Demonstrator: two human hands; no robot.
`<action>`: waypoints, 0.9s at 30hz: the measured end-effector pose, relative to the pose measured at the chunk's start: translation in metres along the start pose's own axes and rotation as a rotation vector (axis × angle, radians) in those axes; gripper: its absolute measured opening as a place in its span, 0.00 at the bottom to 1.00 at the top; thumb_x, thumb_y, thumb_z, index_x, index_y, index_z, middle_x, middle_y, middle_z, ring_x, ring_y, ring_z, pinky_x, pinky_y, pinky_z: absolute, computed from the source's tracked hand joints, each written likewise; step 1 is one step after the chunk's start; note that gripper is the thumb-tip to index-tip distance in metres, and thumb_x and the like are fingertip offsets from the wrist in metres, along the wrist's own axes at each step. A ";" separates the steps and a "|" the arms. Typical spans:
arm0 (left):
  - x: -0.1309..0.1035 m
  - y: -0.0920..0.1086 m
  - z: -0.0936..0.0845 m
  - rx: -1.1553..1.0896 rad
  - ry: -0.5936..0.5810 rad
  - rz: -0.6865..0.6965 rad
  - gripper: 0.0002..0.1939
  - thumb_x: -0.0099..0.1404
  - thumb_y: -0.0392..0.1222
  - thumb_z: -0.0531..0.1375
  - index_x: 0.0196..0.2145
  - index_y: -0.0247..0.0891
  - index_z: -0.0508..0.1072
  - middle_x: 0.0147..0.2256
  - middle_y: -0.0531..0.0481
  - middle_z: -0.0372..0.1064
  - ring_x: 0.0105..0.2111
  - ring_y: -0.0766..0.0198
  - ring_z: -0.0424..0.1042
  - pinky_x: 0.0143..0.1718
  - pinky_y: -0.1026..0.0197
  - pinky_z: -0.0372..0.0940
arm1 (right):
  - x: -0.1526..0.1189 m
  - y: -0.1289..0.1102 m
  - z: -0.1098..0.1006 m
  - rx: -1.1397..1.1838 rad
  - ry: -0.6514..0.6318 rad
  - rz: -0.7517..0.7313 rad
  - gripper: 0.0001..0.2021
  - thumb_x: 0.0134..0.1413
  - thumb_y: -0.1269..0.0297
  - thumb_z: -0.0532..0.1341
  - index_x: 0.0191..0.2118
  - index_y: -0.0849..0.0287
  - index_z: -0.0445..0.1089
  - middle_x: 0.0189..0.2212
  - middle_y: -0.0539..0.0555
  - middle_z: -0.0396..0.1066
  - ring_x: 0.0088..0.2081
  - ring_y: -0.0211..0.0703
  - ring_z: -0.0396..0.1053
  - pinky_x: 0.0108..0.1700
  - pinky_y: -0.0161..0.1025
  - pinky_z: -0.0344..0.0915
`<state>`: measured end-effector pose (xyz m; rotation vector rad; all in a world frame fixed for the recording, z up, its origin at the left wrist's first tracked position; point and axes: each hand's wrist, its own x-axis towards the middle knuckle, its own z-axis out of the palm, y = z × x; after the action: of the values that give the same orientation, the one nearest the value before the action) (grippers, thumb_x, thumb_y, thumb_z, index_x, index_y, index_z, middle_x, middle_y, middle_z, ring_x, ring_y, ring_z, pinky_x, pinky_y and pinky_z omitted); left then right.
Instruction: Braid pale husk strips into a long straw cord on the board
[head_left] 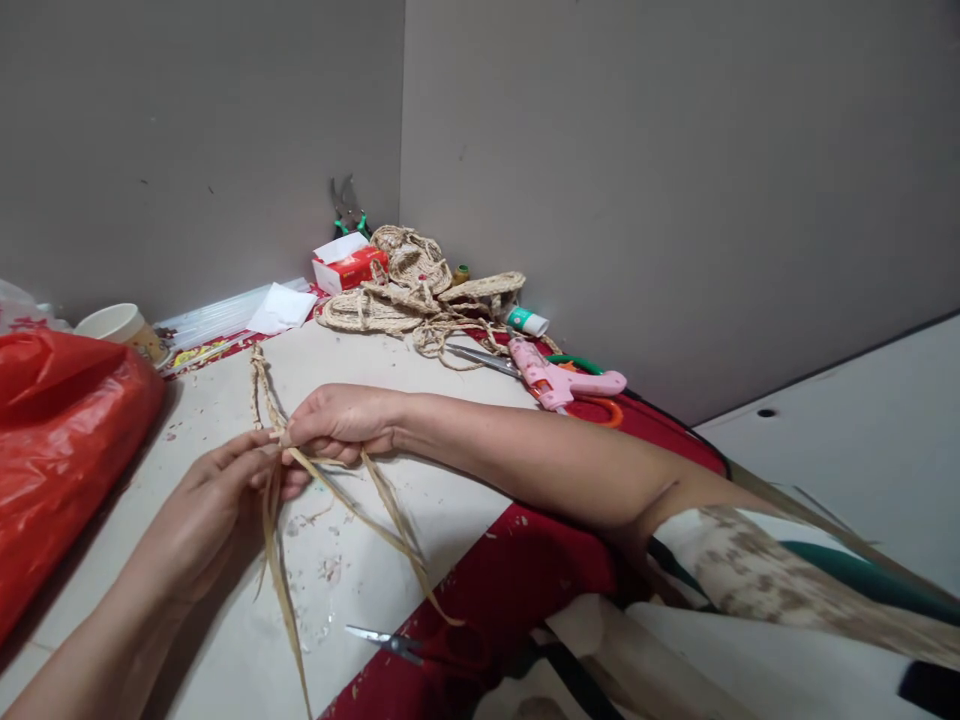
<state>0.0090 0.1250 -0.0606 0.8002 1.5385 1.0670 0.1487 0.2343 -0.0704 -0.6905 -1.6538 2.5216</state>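
Two-handed plaiting mid-stitch, judging by the grip. Pinches the working end of the straw braid (262, 385) with the left hand (217, 500), thumb and fingertips closed narrowly on the crossing point. Meets it from 3 o'clock with the right hand (337, 420), fingers curled tight over the same spot and over at least one strand. Leaves the finished braid trailing away toward 12 o'clock across the pale table (450, 500), lying flat. Lets the loose strands (390, 510) fan out from the pinch toward 5 and 6 o'clock, unplaited, the longest ending close to the small scissors (390, 643) at 5 o'clock.

Elsewhere: red plastic bag (60, 420) at 9 o'clock, well apart from the hands; paper cup (120, 325) at 10 o'clock; pile of woven straw (412, 285) at 1 o'clock, against the wall corner; pink glue gun (559, 380) at 2 o'clock, just beside it.

Seems to call next for one outer strand to be folded over the middle, without slackening the pinch, lest the last crossing loosen. Needs the free strands kept apart, not twisted together.
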 end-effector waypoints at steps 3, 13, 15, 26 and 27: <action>0.003 -0.004 0.005 -0.087 -0.148 -0.101 0.11 0.57 0.46 0.64 0.29 0.37 0.68 0.19 0.59 0.56 0.16 0.75 0.51 0.16 0.73 0.50 | 0.002 0.001 -0.004 -0.045 -0.027 -0.009 0.10 0.52 0.72 0.56 0.21 0.64 0.60 0.08 0.39 0.46 0.11 0.25 0.39 0.11 0.24 0.38; 0.012 -0.006 -0.003 0.160 -0.086 -0.046 0.15 0.53 0.51 0.65 0.28 0.33 0.73 0.16 0.62 0.47 0.15 0.76 0.41 0.15 0.73 0.38 | 0.000 0.002 -0.021 -0.404 -0.085 -0.113 0.08 0.53 0.69 0.58 0.25 0.65 0.64 0.11 0.41 0.52 0.13 0.26 0.44 0.14 0.27 0.39; 0.013 -0.008 -0.004 0.181 -0.101 -0.052 0.16 0.55 0.52 0.63 0.29 0.33 0.74 0.16 0.62 0.45 0.15 0.76 0.40 0.15 0.72 0.37 | -0.002 0.002 -0.022 -0.477 -0.079 -0.139 0.08 0.53 0.69 0.58 0.24 0.64 0.64 0.13 0.42 0.51 0.15 0.26 0.44 0.16 0.27 0.40; 0.017 -0.009 0.001 0.117 -0.121 -0.092 0.15 0.55 0.50 0.64 0.25 0.35 0.70 0.15 0.63 0.45 0.15 0.77 0.39 0.14 0.73 0.39 | -0.009 -0.010 -0.013 -1.007 0.040 -0.240 0.05 0.51 0.71 0.56 0.27 0.65 0.66 0.19 0.45 0.58 0.24 0.31 0.55 0.26 0.29 0.52; 0.017 -0.010 0.002 0.122 -0.114 -0.086 0.15 0.55 0.50 0.64 0.25 0.35 0.70 0.15 0.63 0.45 0.15 0.77 0.40 0.14 0.73 0.38 | -0.010 -0.012 -0.012 -1.045 0.038 -0.245 0.05 0.51 0.71 0.56 0.27 0.65 0.66 0.20 0.46 0.60 0.25 0.32 0.56 0.27 0.30 0.53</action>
<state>0.0072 0.1369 -0.0766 0.8558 1.5382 0.8570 0.1604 0.2470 -0.0604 -0.4856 -2.7722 1.3303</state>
